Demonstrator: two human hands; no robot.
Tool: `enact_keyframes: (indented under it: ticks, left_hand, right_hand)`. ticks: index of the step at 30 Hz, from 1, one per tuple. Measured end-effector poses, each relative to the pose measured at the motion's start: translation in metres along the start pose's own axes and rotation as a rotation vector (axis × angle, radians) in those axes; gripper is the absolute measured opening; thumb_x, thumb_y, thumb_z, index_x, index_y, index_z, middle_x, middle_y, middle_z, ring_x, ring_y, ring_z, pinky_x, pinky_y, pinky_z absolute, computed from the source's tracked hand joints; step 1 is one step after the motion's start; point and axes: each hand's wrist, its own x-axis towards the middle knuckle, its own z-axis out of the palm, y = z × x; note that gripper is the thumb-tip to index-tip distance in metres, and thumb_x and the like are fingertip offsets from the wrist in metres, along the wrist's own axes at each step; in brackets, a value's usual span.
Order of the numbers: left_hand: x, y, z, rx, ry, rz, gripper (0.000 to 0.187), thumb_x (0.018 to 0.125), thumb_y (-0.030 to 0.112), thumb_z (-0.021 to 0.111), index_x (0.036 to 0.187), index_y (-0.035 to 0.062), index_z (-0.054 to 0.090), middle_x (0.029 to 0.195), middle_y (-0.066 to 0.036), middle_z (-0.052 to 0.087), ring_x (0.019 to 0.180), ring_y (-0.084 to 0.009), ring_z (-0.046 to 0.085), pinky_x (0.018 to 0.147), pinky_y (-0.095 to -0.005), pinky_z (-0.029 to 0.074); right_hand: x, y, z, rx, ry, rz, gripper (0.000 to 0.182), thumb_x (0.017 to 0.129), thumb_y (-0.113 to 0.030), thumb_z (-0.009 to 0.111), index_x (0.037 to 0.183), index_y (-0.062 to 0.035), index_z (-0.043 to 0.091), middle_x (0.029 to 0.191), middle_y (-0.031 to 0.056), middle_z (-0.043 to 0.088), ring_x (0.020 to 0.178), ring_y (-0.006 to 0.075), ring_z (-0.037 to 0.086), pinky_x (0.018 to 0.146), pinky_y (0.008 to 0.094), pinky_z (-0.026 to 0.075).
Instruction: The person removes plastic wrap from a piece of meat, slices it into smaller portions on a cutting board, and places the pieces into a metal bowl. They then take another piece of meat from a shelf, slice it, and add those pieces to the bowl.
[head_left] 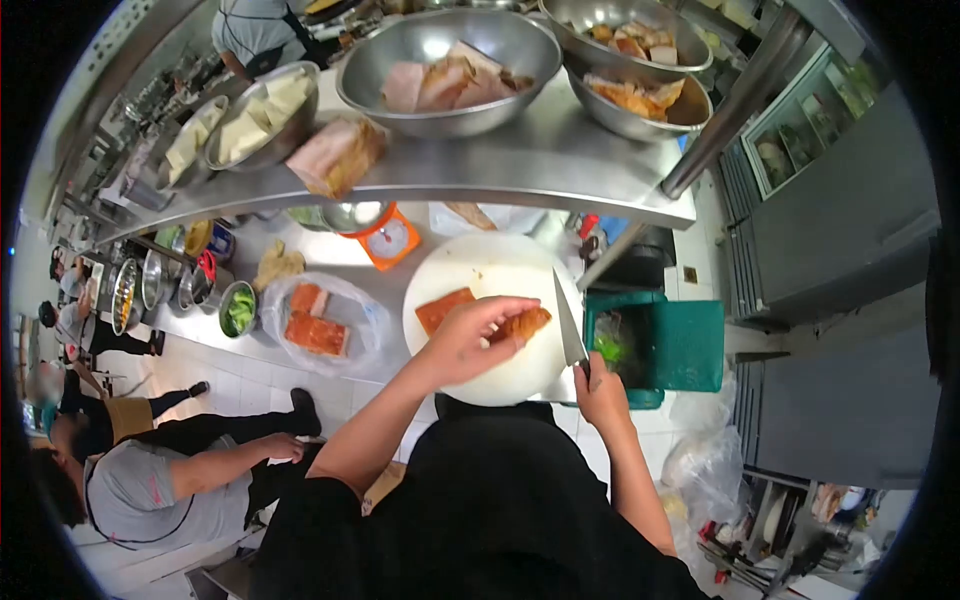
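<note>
My left hand (470, 340) reaches over a round white cutting board (500, 258), its fingers and thumb closed around a browned piece of roast pork (527, 322). In my right hand (603, 393) is the dark handle of a kitchen knife (568, 322). The blade points away from me along the board's right side, apart from the meat. A reddish-brown slab of pork (440, 309) lies on the left of the board, partly hidden by my left hand. More slabs of pork (316, 334) sit in a clear plastic bag (374, 322) left of the board.
A steel shelf (480, 180) above holds a steel bowl of meat (450, 107), other bowls and a pork chunk (338, 157). An orange scale (388, 240) stands behind the board. A green bin (690, 345) is at right. A person in grey (190, 485) stands at left.
</note>
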Motion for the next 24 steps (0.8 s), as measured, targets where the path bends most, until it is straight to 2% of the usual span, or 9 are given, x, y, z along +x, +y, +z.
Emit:
enact_keyframes:
  ticks: [4,8,10,11,12,14,18,20,24]
  left_hand:
    - [-0.006,0.138,-0.044,0.608,0.373,0.702,0.043,0.086,-0.001,0.078,0.129,0.0058,0.081,0.111,-0.009,0.080,0.102,-0.0207,0.074,0.083,-0.0311,0.058]
    - [0.045,0.212,-0.095,0.858,0.554,0.882,0.046,0.092,-0.001,0.075,0.138,0.0036,0.077,0.122,-0.010,0.078,0.102,-0.0200,0.073,0.086,-0.0303,0.057]
    - [0.055,0.227,-0.107,1.265,0.810,1.031,0.046,0.096,0.001,0.074,0.142,0.0035,0.074,0.128,-0.011,0.078,0.109,-0.0198,0.075,0.090,-0.0310,0.059]
    - [0.055,0.218,-0.116,1.108,0.865,1.121,0.043,0.096,-0.003,0.071,0.138,0.0070,0.077,0.114,-0.009,0.078,0.089,-0.0173,0.073,0.081,-0.0305,0.059]
    - [0.043,0.204,-0.112,1.113,0.862,1.122,0.043,0.096,-0.003,0.071,0.138,0.0070,0.077,0.114,-0.009,0.078,0.089,-0.0173,0.073,0.081,-0.0305,0.059]
    - [0.002,0.164,-0.088,0.349,0.716,0.710,0.037,0.099,0.002,0.073,0.135,0.0046,0.076,0.118,-0.010,0.078,0.096,-0.0172,0.074,0.087,-0.0318,0.059]
    - [-0.039,0.023,-0.077,0.493,0.408,-0.055,0.056,0.096,0.015,0.083,0.147,0.0012,0.065,0.131,-0.019,0.074,0.114,-0.0271,0.072,0.100,-0.0371,0.057]
    - [-0.059,-0.075,-0.061,0.961,0.240,0.043,0.079,0.095,0.027,0.085,0.163,0.0056,0.050,0.151,-0.021,0.062,0.140,-0.0358,0.059,0.118,-0.0501,0.049]
    - [-0.052,-0.098,-0.031,1.062,0.153,-0.140,0.099,0.085,0.031,0.091,0.170,0.0130,0.042,0.164,-0.017,0.048,0.152,-0.0374,0.044,0.128,-0.0519,0.037]
  right_hand:
    - [0.003,-0.003,-0.001,-0.040,-0.040,-0.034,0.024,0.107,-0.025,0.065,0.113,-0.0028,0.057,0.085,0.0303,0.074,0.081,0.0557,0.071,0.074,0.0662,0.056]
    - [0.005,-0.010,-0.001,-0.125,-0.096,-0.084,0.025,0.107,-0.026,0.065,0.115,-0.0034,0.058,0.085,0.0305,0.074,0.081,0.0548,0.072,0.074,0.0657,0.056]
    - [0.007,-0.012,-0.002,-0.146,-0.110,-0.109,0.025,0.107,-0.026,0.066,0.116,-0.0038,0.058,0.085,0.0305,0.074,0.081,0.0546,0.072,0.073,0.0654,0.056]
    - [0.006,-0.011,-0.001,-0.143,-0.106,-0.106,0.025,0.107,-0.026,0.066,0.116,-0.0042,0.059,0.085,0.0304,0.074,0.080,0.0544,0.072,0.073,0.0653,0.056]
    - [0.006,-0.011,0.001,-0.136,-0.104,-0.097,0.024,0.107,-0.026,0.066,0.117,-0.0046,0.059,0.085,0.0303,0.074,0.080,0.0542,0.072,0.073,0.0652,0.056]
    - [0.002,-0.012,0.002,-0.119,-0.110,-0.071,0.025,0.107,-0.026,0.066,0.120,-0.0052,0.060,0.086,0.0298,0.075,0.081,0.0538,0.073,0.073,0.0650,0.057]
    - [-0.008,-0.009,0.003,-0.050,-0.037,-0.052,0.031,0.106,-0.025,0.068,0.129,-0.0057,0.060,0.089,0.0290,0.076,0.082,0.0544,0.072,0.073,0.0644,0.056]
    - [-0.011,-0.004,0.007,-0.028,-0.013,-0.037,0.031,0.106,-0.025,0.068,0.129,-0.0058,0.060,0.088,0.0289,0.076,0.082,0.0548,0.072,0.073,0.0638,0.056]
    - [-0.006,-0.003,0.008,-0.037,-0.019,-0.068,0.031,0.106,-0.024,0.068,0.129,-0.0057,0.060,0.086,0.0286,0.075,0.082,0.0544,0.072,0.072,0.0631,0.056]
